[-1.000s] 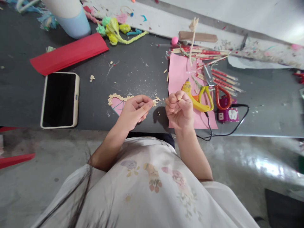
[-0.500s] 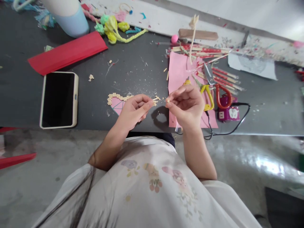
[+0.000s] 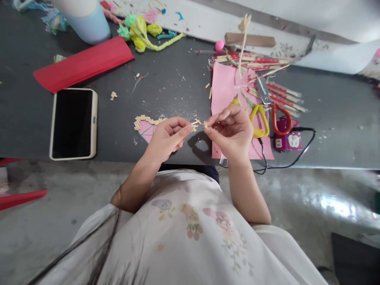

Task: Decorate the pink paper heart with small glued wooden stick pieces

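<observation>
My left hand [image 3: 172,136] is closed in a pinch, thumb against the fingers, over a pink heart-shaped piece [image 3: 145,130] edged with pale wooden bits. What the left fingertips hold cannot be made out; loose pale stick pieces [image 3: 196,122] show right beside them. Facing it, my right hand [image 3: 233,128] pinches a small pale wooden bit [image 3: 205,125] between thumb and index finger. The two sets of fingertips are a short gap apart. My left hand hides part of the heart.
Under my right wrist lies pink paper [image 3: 218,85] with yellow-handled scissors [image 3: 261,122]. Red-handled scissors [image 3: 281,128], a purple device with a black cable [image 3: 286,141] and wrapped sticks [image 3: 283,95] are to the right. At left are a phone [image 3: 73,124], red paper [image 3: 84,63] and a cup [image 3: 89,23].
My right hand has moved slightly left with the small wooden bit, closer to my left fingertips. My left hand has stayed in place.
</observation>
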The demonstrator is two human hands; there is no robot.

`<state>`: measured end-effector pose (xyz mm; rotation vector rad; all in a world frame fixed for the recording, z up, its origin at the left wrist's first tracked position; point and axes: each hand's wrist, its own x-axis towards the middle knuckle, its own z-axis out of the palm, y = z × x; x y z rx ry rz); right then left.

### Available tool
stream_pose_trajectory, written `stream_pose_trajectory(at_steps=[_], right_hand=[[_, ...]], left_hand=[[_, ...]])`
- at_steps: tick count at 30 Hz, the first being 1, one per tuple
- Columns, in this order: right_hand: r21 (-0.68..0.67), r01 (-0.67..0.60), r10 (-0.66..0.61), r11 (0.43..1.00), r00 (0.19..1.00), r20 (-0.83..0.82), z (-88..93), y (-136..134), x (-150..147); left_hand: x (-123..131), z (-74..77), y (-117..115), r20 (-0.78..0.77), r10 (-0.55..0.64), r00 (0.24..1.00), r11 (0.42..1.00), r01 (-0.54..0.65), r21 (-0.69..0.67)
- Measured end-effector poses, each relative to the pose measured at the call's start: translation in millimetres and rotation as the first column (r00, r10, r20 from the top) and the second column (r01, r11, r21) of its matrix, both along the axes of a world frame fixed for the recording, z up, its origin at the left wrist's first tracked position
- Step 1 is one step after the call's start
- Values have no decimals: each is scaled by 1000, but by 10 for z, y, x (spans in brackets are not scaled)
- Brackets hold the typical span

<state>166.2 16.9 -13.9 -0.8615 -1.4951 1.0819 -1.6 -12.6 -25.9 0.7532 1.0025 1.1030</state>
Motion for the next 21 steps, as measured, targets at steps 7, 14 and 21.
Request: stream_pose_trajectory(at_steps=[7,14,21], right_hand=[[57,46,-53,997,991,126,-7,-87,-34],[198,88,-142,976,950,277,-15,-127,-21],[384,88,-239,919,900,364,23,-109,-8]], left_hand=[[6,14,6,-12,8,1000,1000,-8,-5],[12,32,4,-43,9,999,1000,-10,-26],[2,21,7,-43,-1,999,1000,0,-16]])
